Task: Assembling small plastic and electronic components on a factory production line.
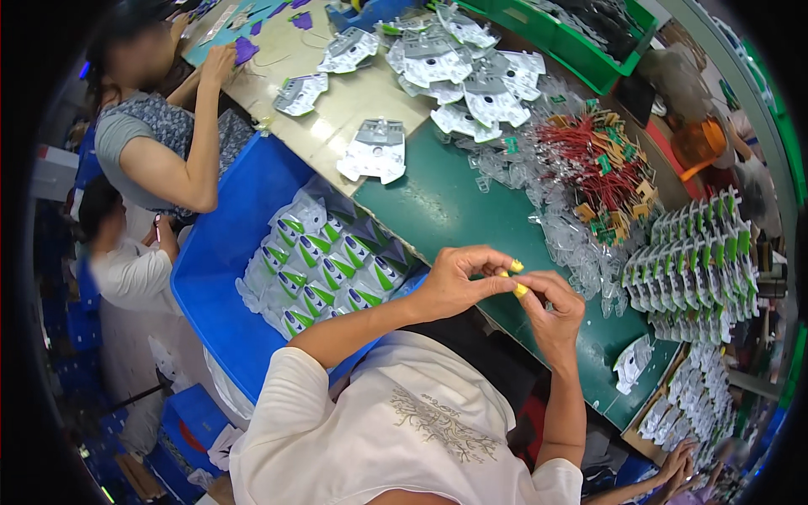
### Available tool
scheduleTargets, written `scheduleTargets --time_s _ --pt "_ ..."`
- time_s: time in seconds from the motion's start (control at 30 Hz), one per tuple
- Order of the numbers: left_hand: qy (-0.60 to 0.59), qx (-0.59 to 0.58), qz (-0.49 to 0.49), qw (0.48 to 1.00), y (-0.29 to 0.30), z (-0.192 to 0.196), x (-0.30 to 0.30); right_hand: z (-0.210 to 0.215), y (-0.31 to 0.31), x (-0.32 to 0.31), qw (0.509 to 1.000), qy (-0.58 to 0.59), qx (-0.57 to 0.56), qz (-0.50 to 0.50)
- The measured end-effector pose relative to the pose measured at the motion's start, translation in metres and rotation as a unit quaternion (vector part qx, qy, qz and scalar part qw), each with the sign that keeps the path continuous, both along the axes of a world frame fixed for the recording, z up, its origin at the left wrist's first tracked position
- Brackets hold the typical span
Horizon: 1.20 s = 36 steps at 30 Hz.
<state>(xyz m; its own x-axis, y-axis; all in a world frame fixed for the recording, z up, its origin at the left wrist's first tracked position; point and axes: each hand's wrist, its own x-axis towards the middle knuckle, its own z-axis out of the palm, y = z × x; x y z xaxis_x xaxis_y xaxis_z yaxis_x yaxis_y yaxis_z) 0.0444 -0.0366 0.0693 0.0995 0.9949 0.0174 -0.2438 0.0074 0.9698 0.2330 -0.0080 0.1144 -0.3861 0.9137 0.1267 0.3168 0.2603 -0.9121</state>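
Green matting covers the near part of a long workbench, with a pale stretch of tabletop beyond it, where a co-worker in a patterned top sits with a hand near small purple pieces. Above the mat's near edge, the person's left hand and right hand meet, thumbs and fingers drawn into narrow pinches. Small yellow bits show right at the fingertips, between the two hands; whether they are fingertip coverings or a piece being held, I cannot tell, nor whether anything else is pinched there. Just beside the left forearm stands a blue bin, holding rows of grey-white parts with green and dark blue markings. Past the hands, clear plastic pieces spread across the mat, next to a tangle of red wires with green and tan ends. White-and-grey casings lie heaped farther back, and one single casing rests nearer, on the pale tabletop. Toward the right, green-and-white casings stand stacked in close rows, with another loose casing lying in front of them.
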Motion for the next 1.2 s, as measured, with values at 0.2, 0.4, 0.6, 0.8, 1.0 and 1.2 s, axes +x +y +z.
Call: scheduleTargets --time_s 0.2,0.4,0.6,0.8,1.0,1.2 --pt "-0.398 -0.295 -0.229 0.838 0.002 -0.017 -0.022 -0.004 0.006 -0.008 0.995 0.03 -0.014 0.093" --pt "0.303 0.098 0.039 0.947 0.012 0.016 -0.084 -0.002 0.004 0.001 1.0 0.004 0.015 -0.022" --pt "0.642 0.194 0.265 0.693 0.038 -0.027 -0.166 -0.003 -0.001 0.011 0.994 0.063 -0.07 -0.06" --pt "0.59 0.349 0.215 0.695 0.012 -0.024 -0.113 0.008 0.0 0.022 0.995 0.038 -0.058 -0.076" --pt "0.569 0.385 0.086 0.722 -0.032 -0.013 -0.023 0.009 -0.001 0.008 0.995 -0.09 0.031 -0.029" --pt "0.536 0.321 0.009 0.781 -0.024 -0.02 -0.011 -0.013 0.0 -0.007 0.954 -0.241 0.175 0.021"
